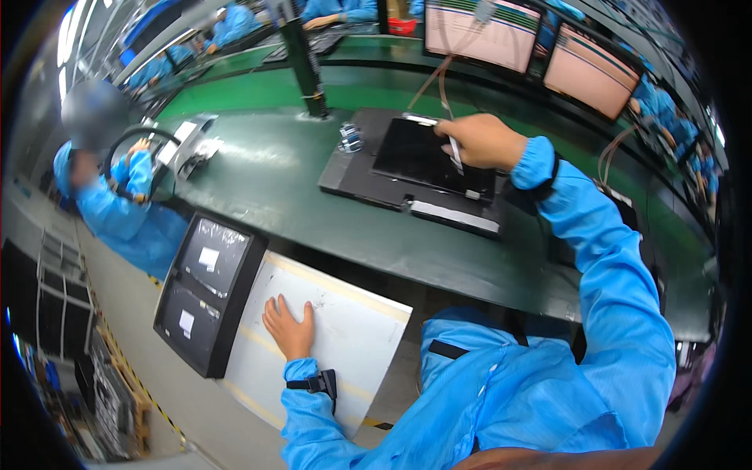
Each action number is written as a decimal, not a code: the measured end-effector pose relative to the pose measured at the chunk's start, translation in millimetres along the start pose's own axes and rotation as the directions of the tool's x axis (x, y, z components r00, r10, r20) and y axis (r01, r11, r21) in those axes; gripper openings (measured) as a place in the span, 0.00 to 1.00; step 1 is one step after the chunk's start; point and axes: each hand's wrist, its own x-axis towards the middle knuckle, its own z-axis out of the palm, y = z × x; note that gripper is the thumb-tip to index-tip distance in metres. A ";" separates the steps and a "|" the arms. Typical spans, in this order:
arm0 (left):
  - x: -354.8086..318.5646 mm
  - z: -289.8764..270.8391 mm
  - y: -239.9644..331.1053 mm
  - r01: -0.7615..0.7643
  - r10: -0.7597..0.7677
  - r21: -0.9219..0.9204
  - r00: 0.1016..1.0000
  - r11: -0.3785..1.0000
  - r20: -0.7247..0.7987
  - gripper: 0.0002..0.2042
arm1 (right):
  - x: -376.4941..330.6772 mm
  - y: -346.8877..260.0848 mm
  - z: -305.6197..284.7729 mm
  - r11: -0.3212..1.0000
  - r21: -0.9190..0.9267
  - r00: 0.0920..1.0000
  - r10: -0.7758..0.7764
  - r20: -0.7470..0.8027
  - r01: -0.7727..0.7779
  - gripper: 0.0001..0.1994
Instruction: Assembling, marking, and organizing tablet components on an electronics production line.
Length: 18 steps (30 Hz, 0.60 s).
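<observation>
Scratches could mar the glossy black rectangular panel (pixel 407 150) if my right fingers (pixel 458 130), pinching a slim white strip (pixel 456 155), slip; my left fingers (pixel 282 316) splay wide.

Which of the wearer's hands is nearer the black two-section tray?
Left: the left hand is spread over the white board beside the tray; the right hand is farther off, at the black panel.

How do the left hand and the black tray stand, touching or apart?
Apart: the head view shows a strip of white board between the left hand and the black tray.
</observation>
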 end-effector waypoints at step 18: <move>50.8 -68.9 221.3 -0.669 0.599 -0.544 0.727 0.507 -0.335 0.13 | -394.4 -84.7 1.4 0.732 0.239 0.306 0.526 -0.793 -0.638 0.09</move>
